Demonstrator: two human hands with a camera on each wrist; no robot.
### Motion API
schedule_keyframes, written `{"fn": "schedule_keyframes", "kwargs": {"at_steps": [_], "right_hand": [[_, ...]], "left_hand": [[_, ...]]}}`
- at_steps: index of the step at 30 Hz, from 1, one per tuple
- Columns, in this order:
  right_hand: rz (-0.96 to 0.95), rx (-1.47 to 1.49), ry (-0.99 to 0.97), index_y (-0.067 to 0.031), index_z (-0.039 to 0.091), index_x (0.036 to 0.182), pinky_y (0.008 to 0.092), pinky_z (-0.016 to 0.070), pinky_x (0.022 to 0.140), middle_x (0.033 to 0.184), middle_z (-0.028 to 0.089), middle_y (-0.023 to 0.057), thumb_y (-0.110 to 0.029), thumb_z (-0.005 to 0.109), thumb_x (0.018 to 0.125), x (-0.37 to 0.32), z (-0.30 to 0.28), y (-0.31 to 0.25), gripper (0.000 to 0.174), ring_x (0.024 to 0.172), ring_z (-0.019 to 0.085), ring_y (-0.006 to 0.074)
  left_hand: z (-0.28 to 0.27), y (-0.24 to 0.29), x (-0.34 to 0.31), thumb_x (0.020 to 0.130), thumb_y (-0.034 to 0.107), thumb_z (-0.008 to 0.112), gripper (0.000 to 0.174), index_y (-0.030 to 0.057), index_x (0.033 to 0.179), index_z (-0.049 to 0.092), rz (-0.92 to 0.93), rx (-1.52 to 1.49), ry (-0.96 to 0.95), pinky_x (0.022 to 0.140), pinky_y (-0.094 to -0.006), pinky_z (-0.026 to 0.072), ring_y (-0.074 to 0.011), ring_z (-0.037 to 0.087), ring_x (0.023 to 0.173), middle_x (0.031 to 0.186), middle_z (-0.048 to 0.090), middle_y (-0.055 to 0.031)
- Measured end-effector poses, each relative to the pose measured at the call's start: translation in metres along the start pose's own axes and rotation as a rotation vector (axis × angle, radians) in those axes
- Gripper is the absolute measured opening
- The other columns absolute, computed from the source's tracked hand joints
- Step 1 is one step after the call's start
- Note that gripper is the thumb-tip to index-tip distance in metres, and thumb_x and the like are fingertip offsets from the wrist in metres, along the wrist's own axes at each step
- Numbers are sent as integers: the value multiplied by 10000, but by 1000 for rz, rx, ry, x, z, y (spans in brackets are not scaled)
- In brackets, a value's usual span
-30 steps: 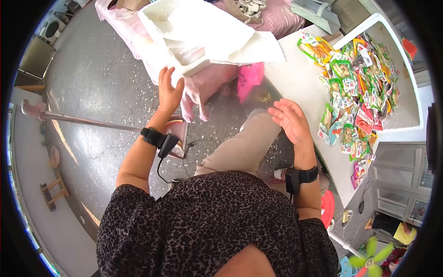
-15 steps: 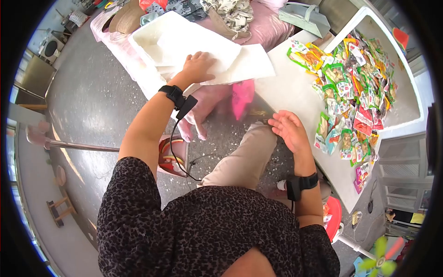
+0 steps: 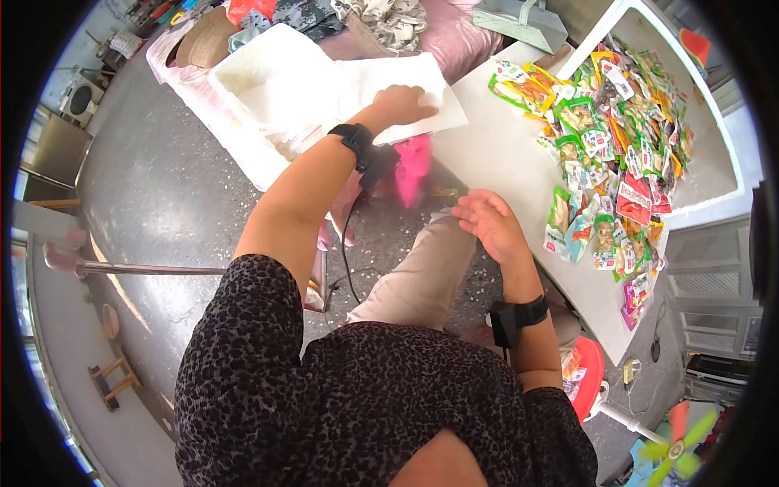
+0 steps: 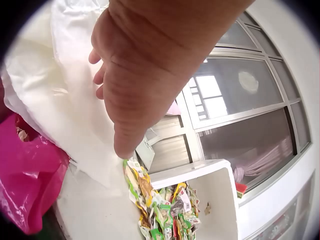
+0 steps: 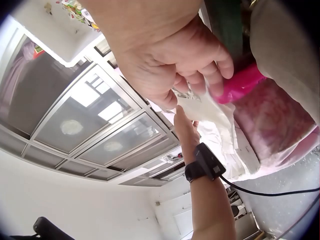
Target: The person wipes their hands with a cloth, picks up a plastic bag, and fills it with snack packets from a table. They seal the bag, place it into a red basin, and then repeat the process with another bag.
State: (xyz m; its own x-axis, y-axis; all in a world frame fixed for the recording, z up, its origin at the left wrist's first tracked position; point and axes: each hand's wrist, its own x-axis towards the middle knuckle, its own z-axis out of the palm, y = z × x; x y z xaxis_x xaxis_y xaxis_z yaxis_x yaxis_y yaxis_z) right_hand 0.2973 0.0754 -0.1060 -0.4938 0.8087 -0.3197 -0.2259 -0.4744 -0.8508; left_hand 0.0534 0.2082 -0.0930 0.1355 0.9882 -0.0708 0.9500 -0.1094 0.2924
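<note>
A white sheet (image 3: 438,77) lies over the right part of a white foam box (image 3: 231,81), its free edge reaching past the box. My left hand (image 3: 403,105) rests on the sheet, palm down. In the left wrist view the left hand (image 4: 137,70) has its thumb straight, and three fingertips show against the white sheet (image 4: 82,105). Palm up near the table's edge, my right hand (image 3: 491,226) has loosely bent fingers and holds nothing. The right wrist view shows the right hand (image 5: 170,60) empty, beside a pink bag (image 5: 242,85).
Many colourful food packets (image 3: 580,118) spill from a white bin (image 3: 718,183) onto a pale table (image 3: 487,122). The pink bag (image 3: 412,166) hangs between box and table. A metal pole (image 3: 154,269) crosses at left, and a red stool (image 3: 591,377) stands at lower right.
My left hand has come down onto the white sheet and moved right along it; the sheet now covers less of the box's left part. My right hand has barely moved.
</note>
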Motion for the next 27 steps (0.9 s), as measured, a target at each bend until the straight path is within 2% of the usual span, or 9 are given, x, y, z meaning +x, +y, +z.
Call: {"fn": "schedule_keyframes", "kwargs": {"at_steps": [3, 6, 9, 13, 14, 18, 20, 23, 27], "right_hand": [[-8, 25, -36, -27, 412, 1045, 284, 396, 749, 979, 498, 78, -142, 441, 818, 1, -8, 5, 256, 904, 500, 178], [14, 18, -31, -27, 407, 1056, 282, 394, 754, 991, 495, 78, -149, 441, 819, 2, -12, 10, 269, 908, 497, 175], [28, -20, -41, -26, 403, 1064, 275, 389, 759, 1004, 490, 78, -172, 449, 817, 7, -13, 21, 291, 909, 495, 165], [18, -134, -20, -31, 410, 1058, 268, 395, 746, 995, 498, 77, -167, 444, 819, 10, -9, 28, 277, 909, 503, 172], [24, -152, -25, -27, 405, 1065, 260, 389, 752, 1003, 493, 74, -186, 454, 814, 10, -10, 29, 302, 910, 498, 157], [47, -163, -15, -19, 403, 1068, 247, 383, 750, 1007, 490, 69, -203, 472, 805, 9, -12, 33, 328, 912, 492, 136], [58, -162, -2, -19, 407, 1061, 252, 389, 748, 1001, 493, 71, -177, 457, 810, 11, -11, 35, 301, 909, 498, 147], [71, -156, 25, -23, 417, 1046, 265, 400, 744, 985, 498, 74, -124, 426, 819, 13, -8, 39, 248, 904, 507, 169], [93, -105, 54, -18, 423, 1034, 263, 402, 742, 977, 500, 76, -119, 433, 816, 16, -9, 38, 241, 902, 507, 171]], "left_hand": [[-2, 2, -29, 667, 438, 531, 631, 152, 1201, 353, 183, 254, -88, 943, -489, 173, -306, 270, 1162, 1220, 348, -142], [1, -11, -55, 631, 388, 579, 682, 211, 1228, 301, 99, 559, -115, 933, -556, 84, -338, 176, 1196, 1275, 261, -117], [33, -30, -64, 628, 340, 604, 686, 232, 1228, 289, 25, 542, 33, 941, -541, 89, -375, 181, 1183, 1275, 254, -125], [61, -47, -55, 664, 241, 569, 631, 231, 1226, 283, 49, 634, 267, 928, -539, 140, -381, 209, 1167, 1266, 255, -158], [63, -49, -51, 677, 220, 546, 552, 192, 1188, 339, 86, 647, 341, 879, -522, 245, -365, 288, 1115, 1208, 332, -153], [37, -46, -37, 689, 189, 513, 412, 128, 1085, 421, 83, 471, 227, 734, -427, 390, -304, 463, 927, 997, 476, -123], [11, -47, -23, 699, 157, 485, 344, 103, 1036, 447, 45, 350, 179, 655, -385, 425, -279, 518, 820, 888, 512, -106], [-48, -48, -6, 726, 126, 446, 220, 98, 942, 474, 128, 290, 377, 638, -383, 433, -294, 546, 776, 807, 542, -120], [-132, -63, 30, 738, 129, 387, 306, 141, 1027, 487, -17, 358, 534, 671, -392, 428, -312, 531, 820, 920, 549, -131]]}}
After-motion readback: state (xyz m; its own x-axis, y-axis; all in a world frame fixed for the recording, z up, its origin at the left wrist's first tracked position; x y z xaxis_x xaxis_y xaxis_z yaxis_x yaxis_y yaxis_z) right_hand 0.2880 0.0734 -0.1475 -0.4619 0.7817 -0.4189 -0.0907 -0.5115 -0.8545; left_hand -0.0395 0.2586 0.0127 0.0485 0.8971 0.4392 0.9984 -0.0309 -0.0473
